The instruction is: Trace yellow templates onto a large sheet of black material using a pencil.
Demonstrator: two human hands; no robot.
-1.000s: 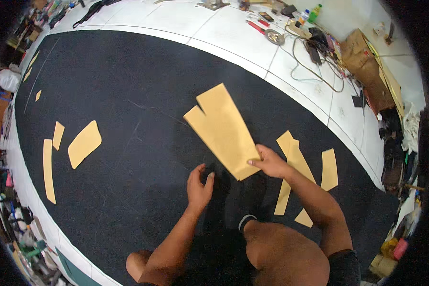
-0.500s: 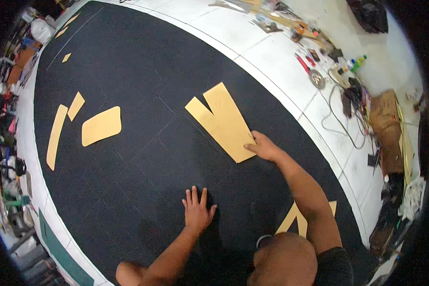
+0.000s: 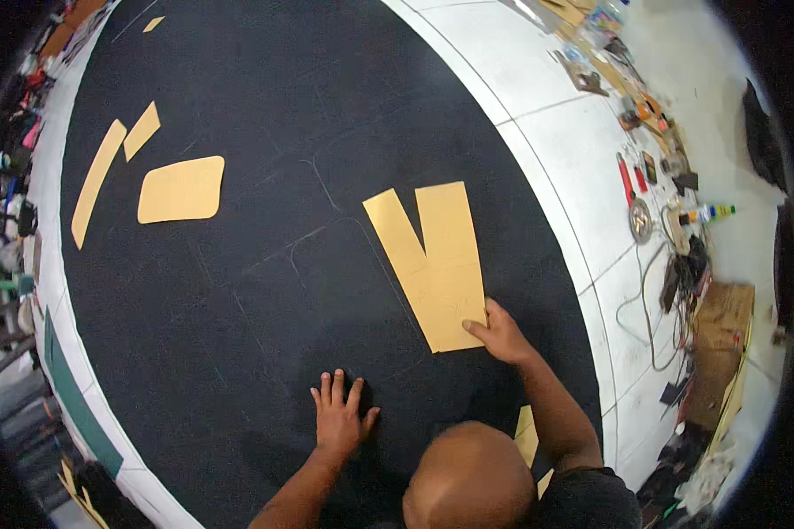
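The person's head fills the lower middle of the view and hides part of the black fabric and most of a small tan paper piece beside the right forearm, so that piece's outline cannot be made out. Both forearms are cut off by the head and the lower edge. Faint pale lines run across the fabric near the large pattern piece; they are thin and hard to follow.

The pattern piece is flat, stiff-looking tan paper, two long panels overlapping into a V-notched shape, lying on the matte black fabric spread over the floor. The right hand rests on its near right corner, fingers extended and pressing flat on the paper rather than closed around it. The left hand lies on bare fabric, left of and nearer than the pattern piece and apart from it, palm down, fingers spread and holding nothing.

Well to the left of the pattern piece lies a tan rounded rectangle, and beyond that a short strip and a long narrow strip, all the same paper. To the right of the pattern piece, past the fabric's curved edge, glossy white floor tiles carry a clutter of small tools and bottles, cables and a brown cardboard box, too small to tell apart.
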